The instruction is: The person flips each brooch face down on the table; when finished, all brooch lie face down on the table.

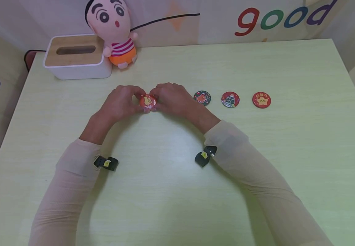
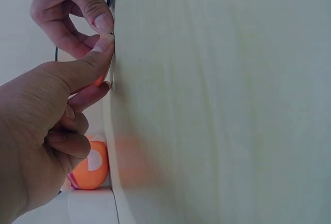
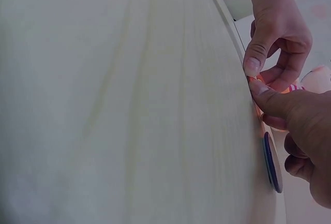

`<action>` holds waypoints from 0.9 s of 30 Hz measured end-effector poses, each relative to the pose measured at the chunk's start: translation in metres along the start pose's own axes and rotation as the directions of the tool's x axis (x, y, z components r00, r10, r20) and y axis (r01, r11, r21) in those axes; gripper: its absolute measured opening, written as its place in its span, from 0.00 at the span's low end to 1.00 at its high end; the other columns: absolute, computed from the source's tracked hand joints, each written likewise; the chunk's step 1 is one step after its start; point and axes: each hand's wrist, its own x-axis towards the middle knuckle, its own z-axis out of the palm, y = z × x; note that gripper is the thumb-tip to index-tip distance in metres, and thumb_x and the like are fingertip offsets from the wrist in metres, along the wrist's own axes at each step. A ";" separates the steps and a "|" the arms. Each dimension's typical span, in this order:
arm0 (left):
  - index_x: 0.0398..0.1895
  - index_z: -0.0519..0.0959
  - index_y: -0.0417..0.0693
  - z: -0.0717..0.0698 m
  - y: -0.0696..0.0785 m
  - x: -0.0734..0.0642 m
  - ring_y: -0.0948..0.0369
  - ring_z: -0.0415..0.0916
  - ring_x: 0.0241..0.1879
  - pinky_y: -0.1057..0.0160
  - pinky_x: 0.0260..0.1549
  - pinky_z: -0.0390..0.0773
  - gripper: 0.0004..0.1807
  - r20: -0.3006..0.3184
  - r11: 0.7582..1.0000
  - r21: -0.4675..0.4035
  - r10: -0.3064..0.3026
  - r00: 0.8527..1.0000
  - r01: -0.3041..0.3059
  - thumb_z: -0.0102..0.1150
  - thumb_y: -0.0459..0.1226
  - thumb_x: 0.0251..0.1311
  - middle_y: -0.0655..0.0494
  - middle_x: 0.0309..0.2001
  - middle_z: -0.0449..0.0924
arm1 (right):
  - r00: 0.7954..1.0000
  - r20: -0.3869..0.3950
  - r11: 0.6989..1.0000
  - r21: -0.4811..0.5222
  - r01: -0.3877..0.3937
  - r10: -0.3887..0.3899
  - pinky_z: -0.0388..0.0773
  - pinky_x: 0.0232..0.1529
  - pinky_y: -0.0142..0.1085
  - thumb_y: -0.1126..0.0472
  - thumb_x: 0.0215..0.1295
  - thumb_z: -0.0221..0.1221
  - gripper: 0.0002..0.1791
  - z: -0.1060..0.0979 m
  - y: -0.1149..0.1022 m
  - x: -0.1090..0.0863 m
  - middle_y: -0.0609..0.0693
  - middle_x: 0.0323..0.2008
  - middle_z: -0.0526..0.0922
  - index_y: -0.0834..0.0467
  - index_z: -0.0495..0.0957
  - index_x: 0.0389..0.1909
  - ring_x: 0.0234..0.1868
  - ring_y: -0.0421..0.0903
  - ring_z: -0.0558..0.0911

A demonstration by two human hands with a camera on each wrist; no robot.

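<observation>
A round red badge with a yellow thumbs-up picture (image 1: 148,101) is at the left end of a row on the table. My left hand (image 1: 120,102) pinches its left edge between thumb and forefinger. From the opposite side, my right hand (image 1: 172,99) pinches the right edge the same way. Just beyond the right wrist are a dark badge (image 1: 202,98), a red badge with a tree (image 1: 230,99) and a red badge with a yellow star (image 1: 261,100). In the right wrist view one badge (image 3: 272,162) shows edge-on beside the right hand (image 3: 305,125).
A white tissue box with a wooden lid (image 1: 76,56) stands at the back left. Against it sits a plush doll (image 1: 120,51) in orange shorts. The pale table (image 1: 177,188) ends at a printed wall covering at the back (image 1: 217,30).
</observation>
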 end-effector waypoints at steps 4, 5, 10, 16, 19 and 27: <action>0.62 0.79 0.44 0.000 0.000 0.000 0.48 0.73 0.58 0.45 0.63 0.73 0.29 0.000 1.000 0.000 -0.004 1.000 0.004 0.74 0.41 0.57 0.44 0.55 0.83 | 1.000 0.006 1.000 -0.009 0.003 -0.003 0.81 0.57 0.43 0.47 0.64 0.68 0.27 0.001 0.000 0.001 0.49 0.57 0.85 0.52 0.81 0.62 0.58 0.47 0.81; 0.62 0.79 0.44 0.000 0.000 0.000 0.48 0.73 0.58 0.45 0.63 0.73 0.29 0.000 1.000 -0.002 -0.006 1.000 0.006 0.74 0.41 0.57 0.43 0.55 0.83 | 1.000 0.008 1.000 -0.008 0.000 0.000 0.80 0.58 0.43 0.47 0.64 0.68 0.27 0.001 0.000 0.001 0.49 0.57 0.85 0.52 0.81 0.62 0.58 0.47 0.81; 0.62 0.78 0.45 -0.001 -0.001 0.000 0.48 0.74 0.57 0.46 0.61 0.74 0.29 -0.005 1.000 -0.012 -0.007 1.000 0.007 0.74 0.41 0.57 0.43 0.55 0.83 | 1.000 0.007 1.000 -0.004 -0.023 0.023 0.80 0.59 0.43 0.47 0.64 0.69 0.28 0.000 -0.001 0.002 0.49 0.56 0.86 0.53 0.79 0.63 0.57 0.47 0.82; 0.61 0.77 0.46 0.000 -0.002 -0.001 0.48 0.73 0.55 0.47 0.59 0.76 0.28 -0.003 0.999 -0.037 -0.014 1.000 0.014 0.74 0.41 0.57 0.43 0.53 0.83 | 0.999 0.003 0.999 0.005 -0.032 0.032 0.81 0.56 0.41 0.47 0.64 0.68 0.27 0.001 -0.002 0.002 0.48 0.51 0.87 0.53 0.79 0.61 0.52 0.46 0.82; 0.59 0.76 0.47 0.000 -0.002 -0.001 0.48 0.73 0.55 0.47 0.59 0.76 0.27 -0.001 0.998 -0.052 -0.022 1.000 0.022 0.74 0.40 0.57 0.43 0.53 0.83 | 1.000 -0.001 1.000 0.011 -0.023 0.023 0.81 0.53 0.41 0.47 0.64 0.69 0.25 0.001 -0.002 0.002 0.48 0.49 0.88 0.53 0.79 0.59 0.50 0.45 0.82; 0.58 0.75 0.46 -0.001 -0.002 -0.001 0.48 0.73 0.56 0.48 0.59 0.77 0.26 -0.004 0.997 -0.075 -0.011 1.000 0.011 0.74 0.38 0.58 0.43 0.52 0.83 | 1.000 -0.007 1.000 0.017 -0.018 0.019 0.81 0.48 0.39 0.47 0.64 0.68 0.24 0.002 -0.002 0.001 0.48 0.44 0.89 0.53 0.77 0.57 0.44 0.44 0.82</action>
